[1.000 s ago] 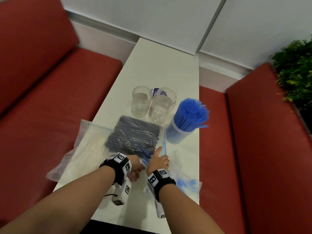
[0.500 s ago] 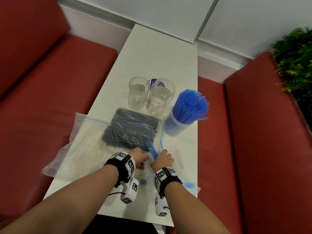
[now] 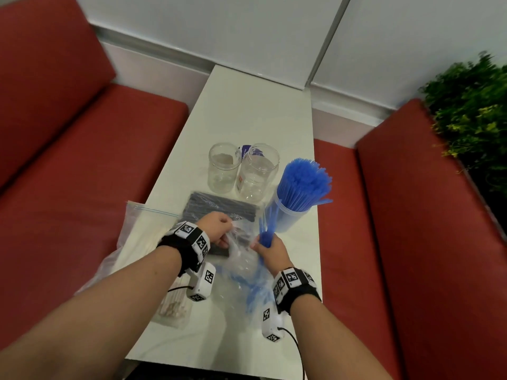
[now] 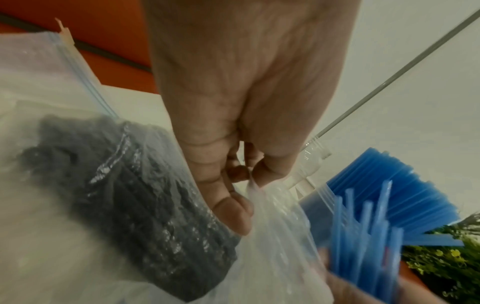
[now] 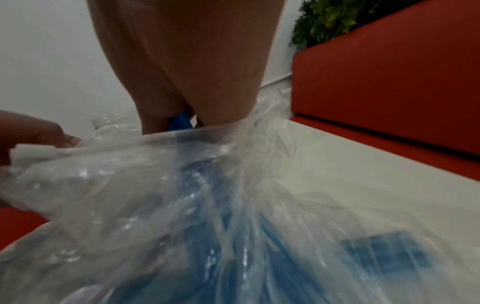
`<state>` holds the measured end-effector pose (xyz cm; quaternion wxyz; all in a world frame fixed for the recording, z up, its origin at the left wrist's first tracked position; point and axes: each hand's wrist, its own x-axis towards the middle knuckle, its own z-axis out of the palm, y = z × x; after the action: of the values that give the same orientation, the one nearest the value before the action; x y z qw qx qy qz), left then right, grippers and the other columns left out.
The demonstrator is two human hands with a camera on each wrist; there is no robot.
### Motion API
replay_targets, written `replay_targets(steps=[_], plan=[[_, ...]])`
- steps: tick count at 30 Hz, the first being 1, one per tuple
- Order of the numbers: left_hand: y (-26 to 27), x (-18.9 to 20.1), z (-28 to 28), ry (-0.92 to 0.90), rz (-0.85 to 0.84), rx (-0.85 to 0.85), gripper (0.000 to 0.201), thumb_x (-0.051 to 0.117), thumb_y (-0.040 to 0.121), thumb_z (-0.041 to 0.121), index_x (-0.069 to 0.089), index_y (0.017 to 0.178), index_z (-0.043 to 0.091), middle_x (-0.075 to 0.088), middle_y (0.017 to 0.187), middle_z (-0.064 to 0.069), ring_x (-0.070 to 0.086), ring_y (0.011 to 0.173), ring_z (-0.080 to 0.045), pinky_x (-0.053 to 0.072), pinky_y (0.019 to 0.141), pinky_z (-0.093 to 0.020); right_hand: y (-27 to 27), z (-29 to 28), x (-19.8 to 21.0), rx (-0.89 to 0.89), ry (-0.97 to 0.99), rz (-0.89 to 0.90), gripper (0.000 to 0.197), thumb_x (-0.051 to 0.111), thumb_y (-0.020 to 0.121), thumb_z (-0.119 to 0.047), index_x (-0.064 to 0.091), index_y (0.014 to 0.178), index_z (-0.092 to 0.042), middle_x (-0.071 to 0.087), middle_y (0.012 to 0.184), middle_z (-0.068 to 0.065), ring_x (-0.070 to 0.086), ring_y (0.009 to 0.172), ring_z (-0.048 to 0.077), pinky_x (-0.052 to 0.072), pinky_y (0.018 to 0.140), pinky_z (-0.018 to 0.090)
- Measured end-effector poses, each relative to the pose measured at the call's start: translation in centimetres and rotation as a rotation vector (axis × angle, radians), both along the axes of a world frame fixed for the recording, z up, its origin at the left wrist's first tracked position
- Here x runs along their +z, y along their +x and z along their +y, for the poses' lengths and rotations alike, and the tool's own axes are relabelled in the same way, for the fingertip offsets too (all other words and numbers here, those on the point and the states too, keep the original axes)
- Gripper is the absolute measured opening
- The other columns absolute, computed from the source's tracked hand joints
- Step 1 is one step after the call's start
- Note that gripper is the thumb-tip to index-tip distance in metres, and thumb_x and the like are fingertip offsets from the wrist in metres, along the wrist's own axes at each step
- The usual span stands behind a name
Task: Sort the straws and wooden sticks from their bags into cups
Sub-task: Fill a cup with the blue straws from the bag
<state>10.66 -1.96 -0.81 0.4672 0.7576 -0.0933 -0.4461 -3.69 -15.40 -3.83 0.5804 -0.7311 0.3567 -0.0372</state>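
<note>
At six o'clock of the white table (image 3: 255,111), the right hand (image 3: 270,246) has lifted a gripped bunch of blue plastic straws (image 3: 267,224) from the crumpled clear bag (image 3: 241,259), whose mouth the left hand (image 3: 216,229) pinches; they likely go next into the straw-filled clear cup (image 3: 288,218) at one o'clock.

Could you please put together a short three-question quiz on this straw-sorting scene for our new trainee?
1. True or false: the right hand grips a bunch of blue straws coming out of the clear bag.
2. What does the left hand pinch? A) the clear bag's edge B) a wooden stick C) a jar
3. Fill in: the two clear jars behind the bag of dark straws are ____, while the cup of blue straws is packed.

Key
1. True; straws stick up out of its fist.
2. A; the left wrist view shows film between thumb and fingertips.
3. Empty.
</note>
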Motion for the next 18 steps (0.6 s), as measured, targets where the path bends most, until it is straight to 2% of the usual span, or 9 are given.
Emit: replay_targets(steps=[2,4,8,11,13,14,16,17,18], plan=[[0.3,0.0,0.3,0.024,-0.007,0.032,0.011,0.050,0.099,0.009,0.060,0.095,0.005,0.061,0.075,-0.020,0.062,0.057,-0.027,0.059,0.068,-0.043,0.3,0.0,0.7,-0.001,0.006,-0.071,0.021,0.074,0.092,-0.008,0.056,0.094,-0.017,0.060,0.085,-0.001,0.058,0.077,0.012,0.049,0.076,0.024],[0.5,0.1,0.5,0.037,-0.025,0.094,0.015,0.049,0.099,0.012,0.061,0.098,0.004,0.062,0.075,-0.018,0.064,0.059,-0.028,0.061,0.066,-0.044,0.6,0.1,1.1,0.034,0.002,-0.113,0.018,0.071,0.095,-0.010,0.054,0.091,-0.016,0.058,0.077,-0.001,0.056,0.069,0.010,0.049,0.071,0.024],[0.5,0.4,0.8,0.073,0.030,0.234,0.016,0.043,0.100,0.010,0.056,0.096,0.002,0.062,0.090,-0.020,0.069,0.086,-0.038,0.060,0.074,-0.052,1.4,0.7,2.0,0.181,0.052,-0.052,0.021,0.065,0.097,-0.001,0.055,0.083,-0.013,0.056,0.062,-0.002,0.053,0.053,0.008,0.047,0.055,0.019],[0.2,0.5,0.4,0.008,0.150,0.298,0.026,0.038,0.099,0.004,0.049,0.076,0.011,0.057,0.075,-0.009,0.061,0.065,-0.024,0.057,0.062,-0.033,1.7,1.0,2.6,0.308,0.103,0.086,0.024,0.063,0.091,0.006,0.059,0.077,-0.015,0.053,0.054,-0.005,0.049,0.050,0.012,0.043,0.048,0.020],[-0.1,0.7,0.1,-0.105,0.329,0.469,0.028,0.037,0.095,0.001,0.046,0.070,0.009,0.047,0.054,-0.007,0.048,0.043,-0.020,0.046,0.045,-0.025,1.7,1.1,2.8,0.356,0.128,0.175,0.023,0.062,0.089,0.006,0.062,0.077,-0.014,0.052,0.051,-0.005,0.047,0.046,0.010,0.042,0.046,0.020],[-0.2,0.9,0.2,-0.149,0.424,0.494,0.025,0.039,0.093,0.004,0.044,0.069,0.007,0.043,0.049,-0.008,0.044,0.037,-0.020,0.040,0.042,-0.022,1.8,1.1,2.9,0.347,0.123,0.207,0.022,0.062,0.090,0.005,0.064,0.077,-0.013,0.052,0.053,-0.003,0.046,0.045,0.010,0.042,0.046,0.021],[-0.3,1.3,0.7,-0.189,0.550,0.351,0.018,0.052,0.087,0.020,0.048,0.076,0.007,0.048,0.053,-0.010,0.046,0.037,-0.020,0.039,0.043,-0.021,2.1,0.9,2.9,0.286,0.025,0.253,0.019,0.059,0.092,0.002,0.068,0.082,-0.011,0.057,0.064,0.004,0.049,0.049,0.013,0.044,0.051,0.025],[-0.2,1.2,1.0,-0.127,0.480,0.188,0.027,0.064,0.079,0.030,0.052,0.086,0.007,0.055,0.064,-0.011,0.052,0.042,-0.017,0.041,0.046,-0.022,2.2,0.8,2.9,0.259,-0.054,0.275,0.017,0.057,0.092,0.000,0.070,0.087,-0.010,0.061,0.071,0.007,0.052,0.053,0.015,0.046,0.054,0.026],[0.0,0.9,1.2,0.003,0.351,0.009,0.052,0.076,0.068,0.038,0.053,0.103,0.009,0.061,0.083,-0.013,0.061,0.059,-0.016,0.045,0.054,-0.025,2.2,0.7,2.9,0.248,-0.122,0.296,0.017,0.057,0.093,-0.002,0.072,0.092,-0.010,0.064,0.077,0.007,0.055,0.057,0.016,0.048,0.057,0.026]])
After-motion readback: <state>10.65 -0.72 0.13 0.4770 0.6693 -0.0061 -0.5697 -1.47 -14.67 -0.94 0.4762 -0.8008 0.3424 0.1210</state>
